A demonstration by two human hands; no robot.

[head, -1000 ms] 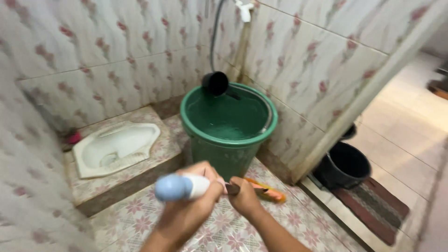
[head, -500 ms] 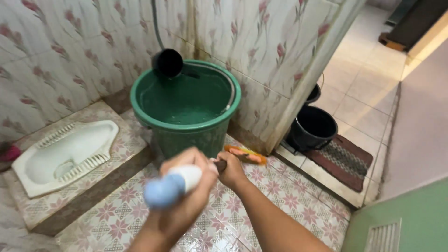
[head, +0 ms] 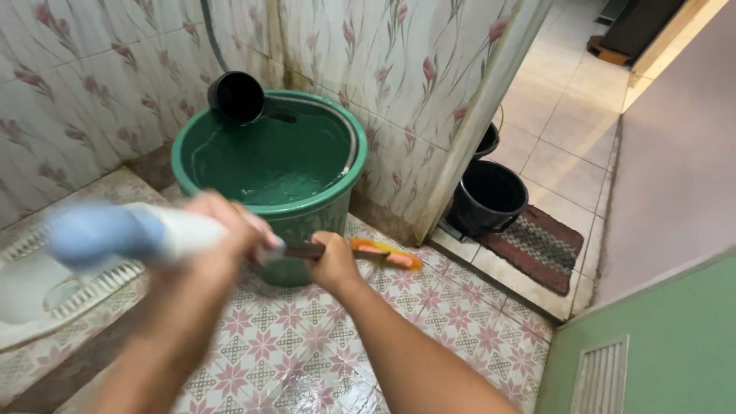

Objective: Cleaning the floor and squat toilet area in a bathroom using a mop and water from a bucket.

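Left hand (head: pixel 211 249) gripped blue-capped white bottle (head: pixel 123 234); right hand (head: pixel 333 264) clenched orange-handled brush (head: pixel 376 253), just before green water bucket (head: pixel 268 172).

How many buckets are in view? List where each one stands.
3: a green bucket ahead of the hands; a black bucket outside the doorway; another dark bucket behind it, mostly hidden.

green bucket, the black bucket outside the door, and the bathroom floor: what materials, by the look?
Green bucket: likely moulded plastic, with a smooth, slightly glossy wall and a rolled rim. Black bucket: probably plastic too, duller; it is too dark to be sure. Floor: glazed ceramic tile, with a repeating pink flower pattern, grout lines and a wet sheen.
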